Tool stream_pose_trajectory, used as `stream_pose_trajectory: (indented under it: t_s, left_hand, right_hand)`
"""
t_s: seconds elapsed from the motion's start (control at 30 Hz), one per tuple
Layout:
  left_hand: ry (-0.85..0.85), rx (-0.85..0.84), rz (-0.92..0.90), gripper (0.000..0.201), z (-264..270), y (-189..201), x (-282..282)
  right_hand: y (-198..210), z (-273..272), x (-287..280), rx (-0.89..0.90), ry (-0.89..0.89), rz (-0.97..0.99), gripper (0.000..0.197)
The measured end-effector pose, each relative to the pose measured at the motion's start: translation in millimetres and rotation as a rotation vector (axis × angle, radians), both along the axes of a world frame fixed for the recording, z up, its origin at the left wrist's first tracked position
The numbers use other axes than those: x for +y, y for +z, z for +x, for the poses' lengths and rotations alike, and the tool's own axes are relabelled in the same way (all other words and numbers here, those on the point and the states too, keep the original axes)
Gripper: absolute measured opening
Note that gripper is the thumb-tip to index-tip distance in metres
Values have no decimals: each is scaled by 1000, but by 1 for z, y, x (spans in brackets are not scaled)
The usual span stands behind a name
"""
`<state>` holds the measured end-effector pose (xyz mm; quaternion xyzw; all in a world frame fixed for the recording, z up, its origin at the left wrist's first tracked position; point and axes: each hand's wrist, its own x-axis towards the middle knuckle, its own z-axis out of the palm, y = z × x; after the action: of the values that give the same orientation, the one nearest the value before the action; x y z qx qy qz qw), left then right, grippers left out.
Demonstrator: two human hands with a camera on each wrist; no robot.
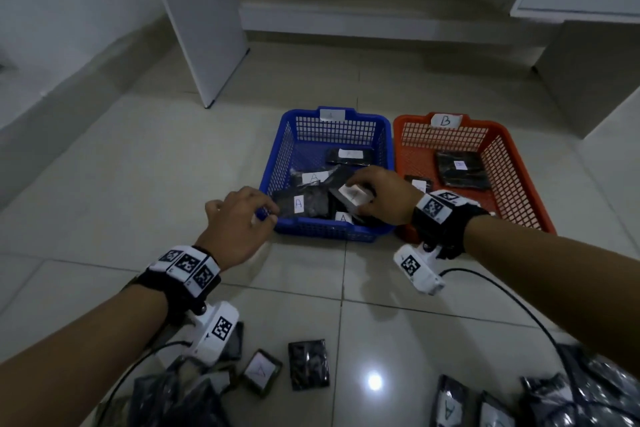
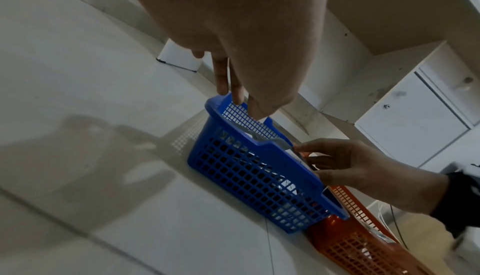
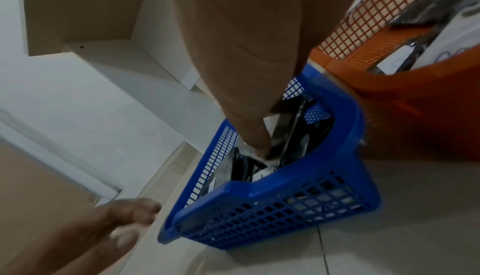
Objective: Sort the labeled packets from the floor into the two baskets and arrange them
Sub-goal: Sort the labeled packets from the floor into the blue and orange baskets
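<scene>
The blue basket [image 1: 332,234] labelled A holds several dark packets with white A labels [image 1: 299,203]. My left hand [image 1: 266,215] grips its near-left corner, thumb inside the mesh and fingers [image 2: 222,82] outside the rim [image 2: 259,146]. Above the basket's near right part, my right hand [image 1: 360,198] pinches a dark packet with a white label [image 1: 351,196], thumb [image 3: 259,146] pressed on it. The orange basket [image 1: 415,146] labelled B stands directly to the right with a dark packet [image 1: 459,168] inside. More labelled packets [image 1: 308,364] lie on the floor near me.
Loose packets lie at the bottom left [image 1: 260,371] and in a pile at the bottom right [image 1: 588,392]. Black cables [image 1: 502,295] trail from both wrists across the tiles. A white cabinet panel [image 1: 204,21] stands behind the baskets, white furniture at the right.
</scene>
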<state>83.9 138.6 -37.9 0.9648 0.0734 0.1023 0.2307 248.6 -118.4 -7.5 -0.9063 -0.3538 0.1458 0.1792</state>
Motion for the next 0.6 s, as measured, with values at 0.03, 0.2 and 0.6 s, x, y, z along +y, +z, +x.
stream_pose_trajectory:
  t_s: [0.03,0.2,0.6]
  left_hand:
    - [9,-8,-30,16,-8,0,2]
    - [-14,208,-110,13,-54,-1,21]
    - [-234,577,-30,44,-142,-20,48]
  right_hand:
    - [5,0,-2,11,-16,29,51]
    - [20,-5,-9,-22,-52,133,35]
    - [-14,-153,42,33,443,-104,32]
